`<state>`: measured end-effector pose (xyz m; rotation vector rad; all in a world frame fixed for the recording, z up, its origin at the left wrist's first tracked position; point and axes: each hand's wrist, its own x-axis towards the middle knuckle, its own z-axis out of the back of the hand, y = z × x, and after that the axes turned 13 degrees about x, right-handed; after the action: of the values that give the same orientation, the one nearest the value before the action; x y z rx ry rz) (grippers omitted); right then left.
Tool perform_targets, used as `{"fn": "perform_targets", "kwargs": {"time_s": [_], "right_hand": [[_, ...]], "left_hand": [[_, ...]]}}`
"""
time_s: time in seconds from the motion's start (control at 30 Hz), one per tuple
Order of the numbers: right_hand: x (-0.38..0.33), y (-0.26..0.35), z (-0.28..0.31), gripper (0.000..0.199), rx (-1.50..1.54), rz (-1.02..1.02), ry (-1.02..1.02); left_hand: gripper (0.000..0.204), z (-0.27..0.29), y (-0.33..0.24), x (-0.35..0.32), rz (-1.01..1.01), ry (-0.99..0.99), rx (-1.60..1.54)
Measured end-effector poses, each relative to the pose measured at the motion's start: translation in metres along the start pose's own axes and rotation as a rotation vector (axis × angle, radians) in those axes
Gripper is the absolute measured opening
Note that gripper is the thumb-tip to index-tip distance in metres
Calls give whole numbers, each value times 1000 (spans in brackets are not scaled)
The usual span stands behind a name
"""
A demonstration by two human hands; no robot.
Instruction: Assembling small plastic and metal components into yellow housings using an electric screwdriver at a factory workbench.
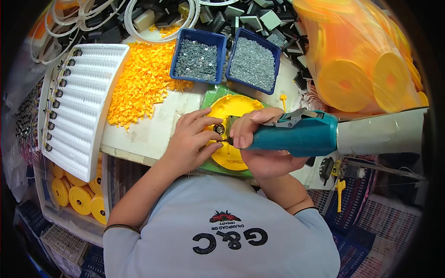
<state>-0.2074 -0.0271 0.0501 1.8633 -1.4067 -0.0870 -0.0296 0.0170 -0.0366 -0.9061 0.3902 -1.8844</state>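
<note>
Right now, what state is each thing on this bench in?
Round yellow plastic disc: flat on the bench, under both hands.
Teal power screwdriver: gripped, tip at the disc.
Left hand: fingers steadying a small part on the disc.
Right hand: wrapped around the screwdriver.
Two blue bins: full of grey screws.

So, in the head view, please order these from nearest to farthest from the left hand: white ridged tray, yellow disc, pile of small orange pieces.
From the left hand:
1. yellow disc, under its fingertips, just to the right.
2. pile of small orange pieces, up and to the left.
3. white ridged tray, far left.
</note>
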Motion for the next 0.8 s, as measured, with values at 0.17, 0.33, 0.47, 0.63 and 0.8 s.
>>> {"fn": "perform_targets", "kwargs": {"time_s": [0.17,0.33,0.47,0.63,0.8], "right_hand": [[-1,-1,1,84,9,-14,4],[-2,-4,0,86,32,12,7],[-3,-2,-1,96,-70,-19,-12],[-4,-2,2,95,-69,-34,-48],[-7,-4,13,95,-84,2,-73]], "left_hand": [[21,0,-1,1,-2,-42,-3],[22,1,-1,1,13,-32,-26],[21,1,0,1,16,-33,-42],[42,3,-2,1,37,24,-47],[65,6,-5,0,28,77,45]]}}
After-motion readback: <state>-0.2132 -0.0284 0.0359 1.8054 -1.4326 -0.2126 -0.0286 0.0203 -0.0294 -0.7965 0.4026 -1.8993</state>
